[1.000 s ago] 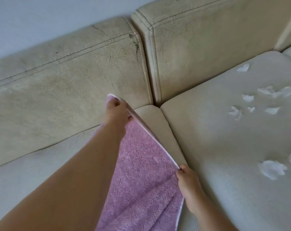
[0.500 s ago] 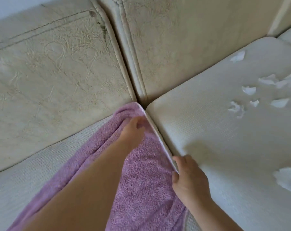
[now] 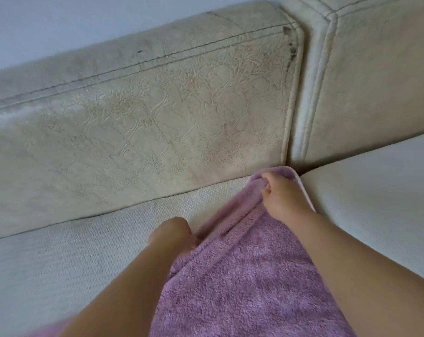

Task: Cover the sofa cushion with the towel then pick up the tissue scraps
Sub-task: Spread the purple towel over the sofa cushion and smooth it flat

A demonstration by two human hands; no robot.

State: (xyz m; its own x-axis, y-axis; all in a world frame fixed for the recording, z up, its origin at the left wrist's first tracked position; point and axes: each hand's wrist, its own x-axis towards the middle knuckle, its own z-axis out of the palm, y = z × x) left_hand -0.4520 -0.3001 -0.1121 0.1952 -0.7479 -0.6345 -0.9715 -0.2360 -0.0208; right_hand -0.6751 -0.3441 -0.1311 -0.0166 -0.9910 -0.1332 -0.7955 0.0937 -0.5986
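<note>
My right hand [image 3: 281,194] has moved to pinch the soft, limp towel [image 3: 254,288] by its back corner; my left hand [image 3: 173,237] grips its bunched edge.

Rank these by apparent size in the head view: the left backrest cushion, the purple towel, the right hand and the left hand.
1. Left backrest cushion, the largest.
2. Purple towel, though the frame's bottom edge cuts it off.
3. Right hand and left hand look alike. The left is blurred, so I leave them unranked.
</note>
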